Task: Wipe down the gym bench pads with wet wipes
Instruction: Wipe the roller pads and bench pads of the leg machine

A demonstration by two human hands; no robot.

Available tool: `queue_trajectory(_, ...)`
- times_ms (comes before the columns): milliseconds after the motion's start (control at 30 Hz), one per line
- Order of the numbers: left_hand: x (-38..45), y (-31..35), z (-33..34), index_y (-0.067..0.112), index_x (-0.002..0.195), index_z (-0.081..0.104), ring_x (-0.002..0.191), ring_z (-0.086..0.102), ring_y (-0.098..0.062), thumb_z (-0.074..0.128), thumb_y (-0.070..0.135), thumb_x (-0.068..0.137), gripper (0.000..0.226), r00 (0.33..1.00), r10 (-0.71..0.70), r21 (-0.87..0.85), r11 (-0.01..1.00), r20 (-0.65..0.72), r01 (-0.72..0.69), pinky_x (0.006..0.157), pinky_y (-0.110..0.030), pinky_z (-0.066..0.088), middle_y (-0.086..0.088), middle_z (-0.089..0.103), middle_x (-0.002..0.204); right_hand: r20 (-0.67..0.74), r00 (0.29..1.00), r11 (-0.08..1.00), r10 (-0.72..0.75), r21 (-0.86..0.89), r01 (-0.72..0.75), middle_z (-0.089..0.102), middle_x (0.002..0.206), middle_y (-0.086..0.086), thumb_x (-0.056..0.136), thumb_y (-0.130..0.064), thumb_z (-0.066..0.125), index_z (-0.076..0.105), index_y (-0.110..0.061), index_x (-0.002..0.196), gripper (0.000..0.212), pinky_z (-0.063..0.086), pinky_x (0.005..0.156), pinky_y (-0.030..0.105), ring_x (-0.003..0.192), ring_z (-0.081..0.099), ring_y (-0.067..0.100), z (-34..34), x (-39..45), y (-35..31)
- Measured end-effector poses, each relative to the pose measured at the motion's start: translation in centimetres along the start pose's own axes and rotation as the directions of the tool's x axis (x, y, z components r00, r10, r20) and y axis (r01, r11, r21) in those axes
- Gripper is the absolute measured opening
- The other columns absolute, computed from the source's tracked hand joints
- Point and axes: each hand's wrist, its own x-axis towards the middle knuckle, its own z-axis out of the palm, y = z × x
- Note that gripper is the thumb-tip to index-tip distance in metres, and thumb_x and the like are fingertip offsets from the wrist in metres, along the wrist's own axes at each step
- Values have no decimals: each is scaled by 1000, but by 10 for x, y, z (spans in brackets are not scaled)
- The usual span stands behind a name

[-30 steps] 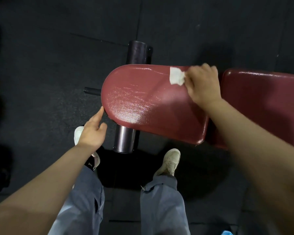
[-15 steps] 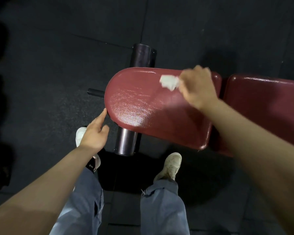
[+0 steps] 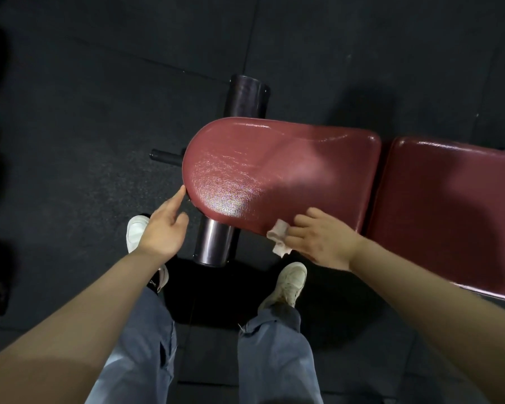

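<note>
A dark red seat pad (image 3: 274, 170) with a rounded left end lies in the middle of the view, shiny and wet-looking near its front. A second red pad (image 3: 449, 205) adjoins it on the right. My right hand (image 3: 324, 243) presses a crumpled white wet wipe (image 3: 279, 240) against the seat pad's near edge. My left hand (image 3: 164, 228) holds nothing; its index fingertip touches the pad's left rim.
A black padded roller (image 3: 213, 243) sticks out below the seat pad toward me, another (image 3: 247, 96) beyond it, and a thin black bar (image 3: 165, 156) to the left. My two white shoes (image 3: 286, 282) stand on dark rubber flooring (image 3: 99, 83).
My right hand has swept the wipe from the pad's far edge across to its near edge. The left hand has stayed at the pad's left rim.
</note>
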Motion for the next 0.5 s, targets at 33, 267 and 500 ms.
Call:
queue_trajectory(33, 1, -2, -1, 34, 153, 30, 141, 28, -1, 39, 11, 100, 58, 1000, 9, -2, 1000, 5, -9, 111, -17, 16, 9, 34, 155, 2, 999, 999, -32, -18, 32, 59, 80, -7, 81, -16, 60, 58, -22, 88, 9, 26, 69, 33, 74, 46, 19, -7, 11, 9)
queue_trajectory(267, 0, -2, 1, 33, 152, 31, 128, 25, 10, 39, 8, 99, 59, 999, 26, 15, 1000, -19, -26, 106, -11, 14, 16, 36, 147, -220, 712, 726, 667, -25, -687, 63, 75, 9, 83, -12, 52, 50, -17, 73, 12, 31, 70, 40, 78, 52, 34, -53, 86, 109)
queue_trajectory(500, 1, -2, 2, 31, 152, 31, 141, 27, -2, 39, 9, 100, 58, 1000, 6, -25, 1000, -20, -6, 108, -14, 14, 8, 35, 154, -209, 798, 825, 565, 124, -552, 69, 84, 0, 87, -15, 53, 66, -21, 91, 14, 36, 72, 38, 78, 59, 31, -37, 69, 43)
